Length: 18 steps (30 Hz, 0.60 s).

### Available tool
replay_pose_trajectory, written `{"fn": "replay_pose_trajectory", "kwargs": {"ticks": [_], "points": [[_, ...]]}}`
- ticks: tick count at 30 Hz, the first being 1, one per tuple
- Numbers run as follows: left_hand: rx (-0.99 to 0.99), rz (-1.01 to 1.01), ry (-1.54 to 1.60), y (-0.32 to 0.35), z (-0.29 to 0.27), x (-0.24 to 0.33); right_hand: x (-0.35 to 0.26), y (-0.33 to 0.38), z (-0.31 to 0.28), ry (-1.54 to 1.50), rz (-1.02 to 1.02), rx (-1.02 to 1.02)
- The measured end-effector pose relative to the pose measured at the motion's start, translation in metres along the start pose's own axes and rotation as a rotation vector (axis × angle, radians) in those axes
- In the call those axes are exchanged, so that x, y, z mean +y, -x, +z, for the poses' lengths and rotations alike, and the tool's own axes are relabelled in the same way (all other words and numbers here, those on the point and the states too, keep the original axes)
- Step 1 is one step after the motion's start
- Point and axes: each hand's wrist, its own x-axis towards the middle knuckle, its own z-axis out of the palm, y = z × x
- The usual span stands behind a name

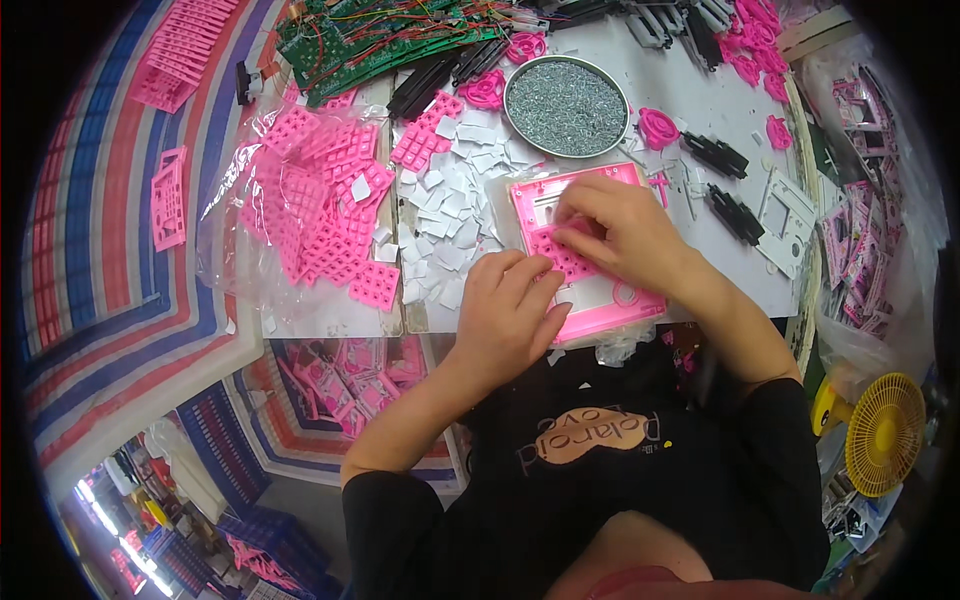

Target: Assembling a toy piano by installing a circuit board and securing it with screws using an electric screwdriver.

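Note:
A pink plastic casing (597, 318) lies on the table's front edge, with a round ring and rectangular openings moulded into it. Inside it sits a pink keypad piece (570, 263) with rows of small holes. My left hand (508, 312) grips the casing's left side, its fingers bent and the fingertips at the keypad piece. Over the casing's upper part, my right hand (625, 232) is closed in a pinch just above the keypad piece. Whatever is between those fingertips is mostly hidden; a bit of pink shows there.
A round tin of small screws (567, 105) stands behind the casing. White paper squares (455, 215) and a bag of pink keypad pieces (320, 215) lie left. Green circuit boards (390, 50) are stacked at the back. Black parts (735, 213) lie right, beyond them a yellow fan (885, 435).

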Motion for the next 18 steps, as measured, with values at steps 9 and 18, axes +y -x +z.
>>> {"fn": "replay_pose_trajectory", "kwargs": {"ticks": [9,18], "points": [[0.211,-0.050,-0.091,-0.036,-0.085,-0.029,-0.033,0.048,-0.003,0.408,-0.213,-0.323],[-0.011,-0.913,-0.668,-0.183,-0.185,-0.286,-0.041,0.046,0.010,0.530,-0.224,-0.391]]}}
